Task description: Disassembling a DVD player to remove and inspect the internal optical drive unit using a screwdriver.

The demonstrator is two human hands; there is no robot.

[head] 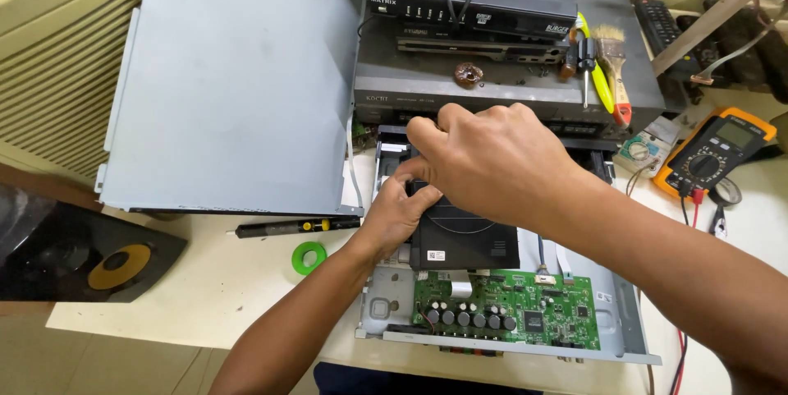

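1. Left hand (400,213) presses on the left edge of the black disc drive (465,237), fingers curled against it; whether it actually clamps it, can't tell.
2. Right hand (492,157) reaches over the drive's far end, fingers bent down around its top-left corner, pinching there; fingertips partly hidden by the left hand.
3. One drive: flat black box, faint circular line on the lid, small white label near its front edge. It sits inside the open metal chassis (628,333), just behind the circuit board.
4. One green circuit board (513,313), with a cluster of about eight dark cylindrical capacitors at its left.
5. One grey metal cover (234,75), propped on the left.
6. One green tape roll (309,257) and one black pen-like tool (295,226) on the table, left of the hands.
7. Stack of players (476,25) behind, about three.
8. One orange multimeter (712,153) on the right; one brush (614,62) atop the stack.
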